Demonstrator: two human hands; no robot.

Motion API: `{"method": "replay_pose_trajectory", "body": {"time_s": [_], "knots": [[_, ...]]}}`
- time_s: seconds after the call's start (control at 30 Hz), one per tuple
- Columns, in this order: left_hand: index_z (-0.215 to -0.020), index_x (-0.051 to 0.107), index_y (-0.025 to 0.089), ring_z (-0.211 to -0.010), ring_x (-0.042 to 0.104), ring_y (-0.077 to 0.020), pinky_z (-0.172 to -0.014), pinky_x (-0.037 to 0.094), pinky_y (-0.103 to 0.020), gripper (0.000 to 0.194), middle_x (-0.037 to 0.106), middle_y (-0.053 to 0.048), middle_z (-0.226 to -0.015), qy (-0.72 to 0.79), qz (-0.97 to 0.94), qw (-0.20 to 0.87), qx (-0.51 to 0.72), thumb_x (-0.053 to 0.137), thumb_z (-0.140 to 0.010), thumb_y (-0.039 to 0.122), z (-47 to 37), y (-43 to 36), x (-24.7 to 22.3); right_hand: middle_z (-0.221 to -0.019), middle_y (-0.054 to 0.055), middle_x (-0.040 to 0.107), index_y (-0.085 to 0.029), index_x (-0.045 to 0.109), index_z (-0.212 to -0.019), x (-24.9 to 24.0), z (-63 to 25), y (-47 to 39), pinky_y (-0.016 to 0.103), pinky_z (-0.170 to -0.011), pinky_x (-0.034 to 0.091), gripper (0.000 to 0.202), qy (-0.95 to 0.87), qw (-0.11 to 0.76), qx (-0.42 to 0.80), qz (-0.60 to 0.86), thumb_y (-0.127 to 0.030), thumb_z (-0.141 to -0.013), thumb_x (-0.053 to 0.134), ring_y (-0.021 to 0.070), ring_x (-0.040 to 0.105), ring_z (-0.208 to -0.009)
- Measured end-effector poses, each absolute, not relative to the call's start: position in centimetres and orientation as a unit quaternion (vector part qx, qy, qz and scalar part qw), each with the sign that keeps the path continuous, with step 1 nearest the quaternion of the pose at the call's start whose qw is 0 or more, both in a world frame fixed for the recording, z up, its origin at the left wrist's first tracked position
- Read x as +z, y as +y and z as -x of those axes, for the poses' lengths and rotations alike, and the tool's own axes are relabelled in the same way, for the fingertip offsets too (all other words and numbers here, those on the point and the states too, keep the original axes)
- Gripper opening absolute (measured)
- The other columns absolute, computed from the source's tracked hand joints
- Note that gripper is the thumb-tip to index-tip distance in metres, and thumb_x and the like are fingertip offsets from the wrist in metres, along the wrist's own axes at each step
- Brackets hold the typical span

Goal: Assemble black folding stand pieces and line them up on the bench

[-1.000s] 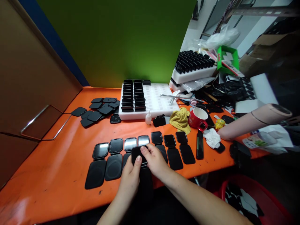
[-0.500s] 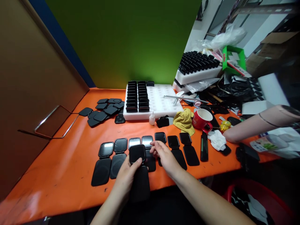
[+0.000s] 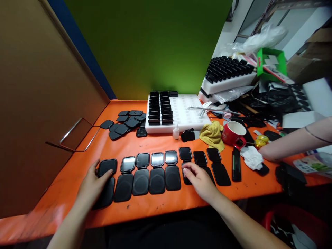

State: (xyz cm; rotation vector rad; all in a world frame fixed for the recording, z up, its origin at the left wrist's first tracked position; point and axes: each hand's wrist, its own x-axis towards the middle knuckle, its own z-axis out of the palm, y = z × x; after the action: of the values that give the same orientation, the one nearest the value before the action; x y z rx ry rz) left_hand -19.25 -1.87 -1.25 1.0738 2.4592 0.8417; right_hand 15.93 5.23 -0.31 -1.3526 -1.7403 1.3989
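My left hand (image 3: 94, 180) grips a black folding device (image 3: 105, 192) by its sides, at the left end of a row of similar ones on the orange table (image 3: 77, 193). Each device in the row lies unfolded, a small glossy panel above a larger matte one, such as the device (image 3: 123, 187) just right of my left hand. Over the right part of the row hovers my right hand (image 3: 199, 180), its thumb and forefinger close together. Whether anything small is between them cannot be made out.
Behind the row are a white foam tray (image 3: 181, 128) with black pieces, a pile of black plates (image 3: 121, 129), a small white bottle (image 3: 176, 132), a yellow cloth (image 3: 212, 135) and a red mug (image 3: 233, 134). A wire stand (image 3: 88, 141) is at the left.
My left hand has carried the device from the middle front to the left end of the row. My right hand has shifted slightly right and down in view. The view has turned a little left.
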Motion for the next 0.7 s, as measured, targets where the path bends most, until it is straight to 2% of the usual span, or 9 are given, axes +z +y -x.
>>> {"method": "replay_pose_trajectory", "body": {"time_s": [0.07,0.17,0.3,0.4,0.47,0.53,0.6,0.7], "knots": [[-0.130,0.038,0.012,-0.111,0.048,-0.0361,-0.090,0.039,-0.050,0.075,0.052,-0.019,-0.119,0.863,-0.405,0.139,0.270,0.057,-0.069,0.050,18.8,-1.6,-1.7,-0.087,0.005,0.062,-0.021,0.058,-0.096,0.0,-15.8,5.2,0.030,-0.067,0.044,0.024,-0.665,0.258,0.490,0.501,-0.036,-0.085,0.043,0.0184,0.057,-0.078],[-0.129,0.039,0.012,-0.122,0.036,-0.0318,-0.101,0.029,-0.045,0.067,0.043,-0.017,-0.130,0.852,-0.439,0.106,0.264,0.050,-0.074,0.049,18.4,-2.0,-1.6,-0.088,0.005,0.062,-0.021,0.060,-0.093,0.5,-15.4,5.0,0.032,-0.070,0.044,0.020,-0.718,0.243,0.433,0.487,-0.032,-0.085,0.044,0.0192,0.056,-0.080],[-0.124,0.044,0.019,-0.121,0.040,-0.0245,-0.100,0.032,-0.040,0.049,0.046,-0.012,-0.128,0.824,-0.501,0.074,0.254,0.040,-0.082,0.044,18.3,-4.9,-1.5,-0.087,0.004,0.063,-0.023,0.062,-0.091,1.4,-12.7,4.1,0.032,-0.076,0.042,0.019,-0.833,0.173,0.350,0.392,-0.029,-0.086,0.044,0.0192,0.054,-0.084],[-0.130,0.039,0.021,-0.128,0.029,-0.0294,-0.101,0.027,-0.048,0.056,0.035,-0.012,-0.139,0.780,-0.608,0.046,0.143,0.042,-0.080,0.047,18.3,-7.5,-2.2,-0.093,0.006,0.062,-0.021,0.061,-0.096,1.6,-8.3,3.1,0.033,-0.081,0.041,0.023,-0.901,0.120,0.292,0.296,-0.033,-0.086,0.044,0.0205,0.053,-0.090],[-0.136,0.029,0.023,-0.130,0.022,-0.0339,-0.100,0.024,-0.055,0.068,0.026,-0.013,-0.144,0.748,-0.660,0.038,0.060,0.045,-0.077,0.053,18.3,-8.7,-2.8,-0.113,0.011,0.056,-0.018,0.056,-0.109,1.2,-4.7,2.6,0.037,-0.091,0.037,0.035,-0.930,0.114,0.252,0.244,-0.040,-0.083,0.047,0.0249,0.047,-0.107],[-0.139,0.021,0.024,-0.129,0.024,-0.0356,-0.099,0.025,-0.057,0.079,0.023,-0.013,-0.145,0.723,-0.690,0.030,0.017,0.047,-0.073,0.059,18.4,-9.4,-3.3,-0.134,0.018,0.037,-0.012,0.043,-0.125,0.6,-1.5,2.2,0.045,-0.100,0.025,0.063,-0.946,0.112,0.223,0.207,-0.053,-0.078,0.048,0.0321,0.031,-0.123],[-0.139,0.017,0.023,-0.128,0.027,-0.0357,-0.098,0.027,-0.054,0.087,0.023,-0.014,-0.144,0.703,-0.711,0.015,0.009,0.048,-0.069,0.063,18.6,-9.8,-3.5,-0.141,0.023,0.022,-0.007,0.033,-0.133,-0.1,0.6,1.9,0.050,-0.104,0.015,0.085,-0.954,0.087,0.218,0.187,-0.066,-0.072,0.045,0.0357,0.017,-0.129],[-0.140,0.015,0.019,-0.127,0.028,-0.0355,-0.099,0.030,-0.050,0.093,0.023,-0.014,-0.144,0.670,-0.742,0.000,0.016,0.050,-0.066,0.064,18.8,-10.9,-3.7,-0.142,0.024,0.017,-0.007,0.028,-0.135,-1.0,1.3,0.9,0.052,-0.105,0.008,0.097,-0.962,0.056,0.212,0.163,-0.074,-0.065,0.043,0.0361,0.011,-0.131]]}}
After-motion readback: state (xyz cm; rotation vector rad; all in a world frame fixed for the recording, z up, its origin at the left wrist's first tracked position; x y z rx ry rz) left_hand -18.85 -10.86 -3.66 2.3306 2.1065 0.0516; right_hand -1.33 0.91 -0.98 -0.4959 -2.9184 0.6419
